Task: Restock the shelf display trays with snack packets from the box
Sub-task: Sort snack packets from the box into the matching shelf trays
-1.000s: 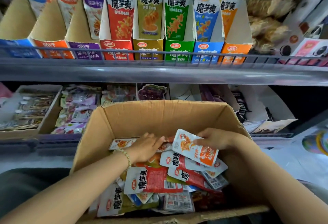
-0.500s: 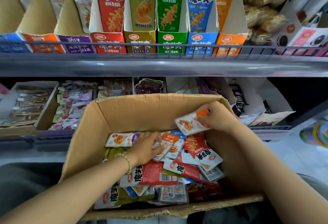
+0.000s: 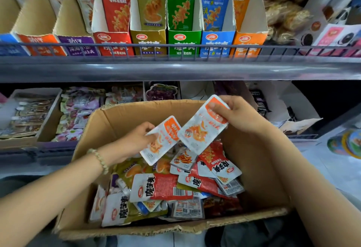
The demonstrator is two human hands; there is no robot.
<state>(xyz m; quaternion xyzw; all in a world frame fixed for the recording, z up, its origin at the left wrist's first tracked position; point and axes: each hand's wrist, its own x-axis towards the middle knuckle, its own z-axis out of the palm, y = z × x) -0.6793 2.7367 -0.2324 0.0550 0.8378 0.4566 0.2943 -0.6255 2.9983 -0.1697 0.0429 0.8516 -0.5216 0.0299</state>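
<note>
An open cardboard box sits in front of me, filled with several loose snack packets in red, yellow and white. Above the box my right hand pinches the top of an orange-and-white packet. My left hand grips a second orange-and-white packet by its left edge, just left of the first one. On the upper shelf stand upright display trays: red, yellow, green, blue and orange.
A grey shelf rail with a wire guard runs across in front of the trays. More trays, purple and orange, stand at the upper left. The lower shelf holds a cardboard tray of packets and pastel bags.
Both hands have risen out of the box. My left hand has picked up an orange-and-white packet, and my right hand has lifted its packet higher.
</note>
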